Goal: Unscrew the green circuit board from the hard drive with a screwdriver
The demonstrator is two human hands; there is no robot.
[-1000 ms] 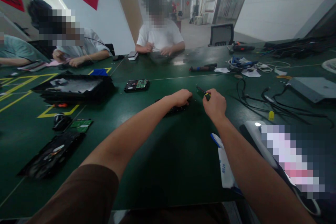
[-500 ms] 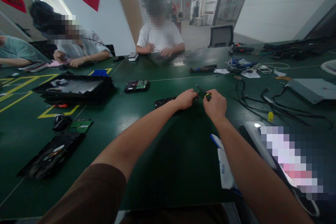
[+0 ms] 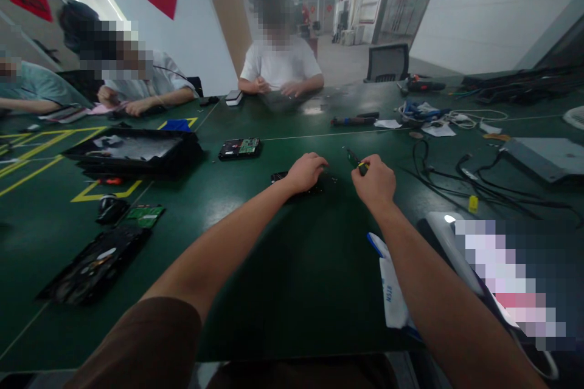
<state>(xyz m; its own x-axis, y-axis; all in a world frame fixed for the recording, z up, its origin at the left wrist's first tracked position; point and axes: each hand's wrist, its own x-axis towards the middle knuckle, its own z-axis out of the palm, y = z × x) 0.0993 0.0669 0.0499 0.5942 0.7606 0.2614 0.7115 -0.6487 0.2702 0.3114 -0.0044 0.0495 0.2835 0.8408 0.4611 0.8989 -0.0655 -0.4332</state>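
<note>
Green workbench [image 3: 292, 267] running down a long hall, other people seated at the far edge. Left hand [image 3: 305, 171] curled and pressed down on a small black drive [image 3: 298, 185], fingers together over its top. Right hand [image 3: 375, 179] just beside, fingers pinched shut on a screwdriver [image 3: 353, 159], tip angled up and away from the drive. Tiny screws [image 3: 335, 179] probably loose between both hands; could roll off or get lost against dark felt if knocked by a wrist. Tangled cables [image 3: 456, 176] right of the fingers.
</note>
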